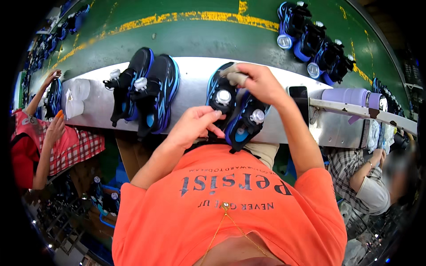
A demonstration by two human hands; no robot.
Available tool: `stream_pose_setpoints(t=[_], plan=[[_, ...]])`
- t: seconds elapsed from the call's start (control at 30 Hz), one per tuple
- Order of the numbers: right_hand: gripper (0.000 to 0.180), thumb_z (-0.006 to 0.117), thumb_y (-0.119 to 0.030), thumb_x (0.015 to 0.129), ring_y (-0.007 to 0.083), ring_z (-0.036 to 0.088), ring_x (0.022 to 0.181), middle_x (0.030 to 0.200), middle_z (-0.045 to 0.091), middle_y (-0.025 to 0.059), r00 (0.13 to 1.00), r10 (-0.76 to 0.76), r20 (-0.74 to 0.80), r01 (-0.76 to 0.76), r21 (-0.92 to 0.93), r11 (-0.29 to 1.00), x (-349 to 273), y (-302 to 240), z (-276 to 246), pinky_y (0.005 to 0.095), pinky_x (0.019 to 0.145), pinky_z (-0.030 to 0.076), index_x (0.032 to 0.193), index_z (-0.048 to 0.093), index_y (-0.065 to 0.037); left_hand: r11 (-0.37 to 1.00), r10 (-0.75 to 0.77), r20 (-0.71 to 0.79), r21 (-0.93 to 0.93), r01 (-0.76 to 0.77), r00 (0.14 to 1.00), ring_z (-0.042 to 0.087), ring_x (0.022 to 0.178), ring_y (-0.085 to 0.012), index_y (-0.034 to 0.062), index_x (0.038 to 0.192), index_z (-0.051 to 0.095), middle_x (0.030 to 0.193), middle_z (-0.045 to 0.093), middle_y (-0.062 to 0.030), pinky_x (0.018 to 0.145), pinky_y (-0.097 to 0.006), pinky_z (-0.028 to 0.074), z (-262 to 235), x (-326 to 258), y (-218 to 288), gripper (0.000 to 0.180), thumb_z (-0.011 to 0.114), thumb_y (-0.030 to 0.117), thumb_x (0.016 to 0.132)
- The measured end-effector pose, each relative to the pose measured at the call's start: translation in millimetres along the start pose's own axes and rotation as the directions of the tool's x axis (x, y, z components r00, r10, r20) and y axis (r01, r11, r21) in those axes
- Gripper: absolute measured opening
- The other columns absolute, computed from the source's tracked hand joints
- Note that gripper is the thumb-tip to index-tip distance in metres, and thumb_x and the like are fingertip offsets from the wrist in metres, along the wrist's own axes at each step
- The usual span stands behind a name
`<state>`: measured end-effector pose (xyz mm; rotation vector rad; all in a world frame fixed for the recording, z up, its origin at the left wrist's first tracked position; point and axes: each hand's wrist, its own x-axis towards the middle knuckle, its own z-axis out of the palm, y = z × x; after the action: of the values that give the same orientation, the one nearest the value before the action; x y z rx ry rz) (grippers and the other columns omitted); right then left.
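Observation:
A pair of black sneakers with blue and purple soles lies on the metal bench before me, toes pointing away. The left sneaker [214, 91] is between my hands; its mate, the right sneaker [249, 116], lies close beside it. Each has a round whitish piece on the tongue. My right hand [256, 80], with pale covers on some fingertips, curls its fingers over the toe of the left sneaker. Beside that sneaker's collar, my left hand [195, 126] has thumb and forefinger pressed together; whatever they pinch is too small to make out.
Another pair of sneakers [153, 95] stands to the left on the bench [191, 73]. Clear plastic cups [75, 99] are farther left. A phone [298, 94], a lilac bottle [346, 96] and a white metal bar [355, 110] lie right. Co-workers sit on both sides; more sneakers [313, 44] stand beyond.

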<state>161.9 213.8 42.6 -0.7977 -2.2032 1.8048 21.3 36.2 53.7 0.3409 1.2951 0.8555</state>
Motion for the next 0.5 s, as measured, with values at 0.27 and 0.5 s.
stream_pose_setpoints(t=[0.27,0.5], plan=[[0.024,0.063,-0.011,0.088,0.0094,0.056,0.083,0.092,0.062,0.0030,0.990,-0.044,0.136,0.048,-0.031,0.998,-1,5,3,0.0265,0.070,0.046,0.111,0.070,-0.009,0.994,0.015,-0.011,-0.112,-0.016,1.000,0.070,0.092,-0.0230,-0.0067,0.112,0.060,0.114,0.064,-0.0166,0.057,-0.024,0.051,-7,1,-4,0.034,0.057,0.023,0.096],[0.039,0.069,-0.015,0.079,0.0231,0.055,0.080,0.081,0.052,0.0075,0.961,-0.164,0.224,0.237,-0.350,0.906,-6,0,17,0.0335,0.071,0.045,0.118,0.066,-0.015,0.974,0.031,-0.057,-0.221,-0.043,0.998,0.067,0.099,-0.0269,-0.0063,0.114,0.059,0.113,0.064,-0.0158,0.072,-0.032,0.060,2,3,-10,0.032,0.055,0.020,0.097]])
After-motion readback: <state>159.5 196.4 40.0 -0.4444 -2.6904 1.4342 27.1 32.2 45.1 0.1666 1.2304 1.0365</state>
